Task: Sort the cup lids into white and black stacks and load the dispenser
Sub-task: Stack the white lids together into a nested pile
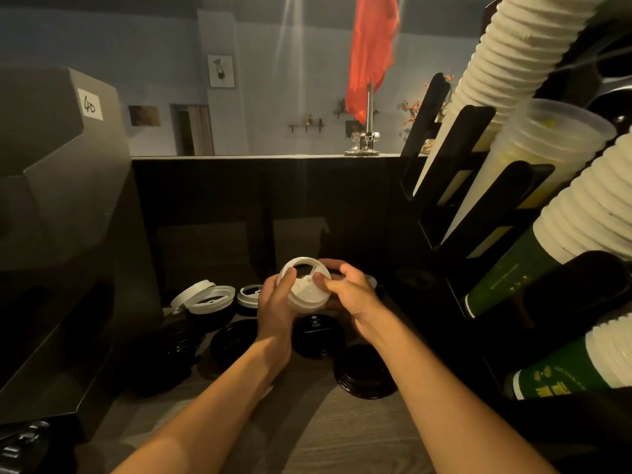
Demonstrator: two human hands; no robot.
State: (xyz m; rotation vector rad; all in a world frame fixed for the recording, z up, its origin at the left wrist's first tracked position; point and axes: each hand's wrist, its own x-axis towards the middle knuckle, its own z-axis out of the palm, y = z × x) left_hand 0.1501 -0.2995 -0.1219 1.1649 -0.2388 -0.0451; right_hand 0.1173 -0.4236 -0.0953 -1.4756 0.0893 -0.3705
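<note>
A short stack of white lids (305,285) is held above the counter between both hands. My left hand (275,302) grips its left side, thumb on the rim. My right hand (349,289) pinches the right edge with thumb and fingers. Below them lie black lids: one (318,333) straight under the hands, one (233,340) to the left, and a stack (366,376) nearer on the right. More white lids (205,295) rest on black ones at the left, with a small white lid (249,293) beside them.
A black cup dispenser rack (478,213) on the right holds tilted stacks of white, clear and green paper cups. A large grey machine (65,206) fills the left. The wooden counter (307,422) runs toward me; a dark back wall stands behind the lids.
</note>
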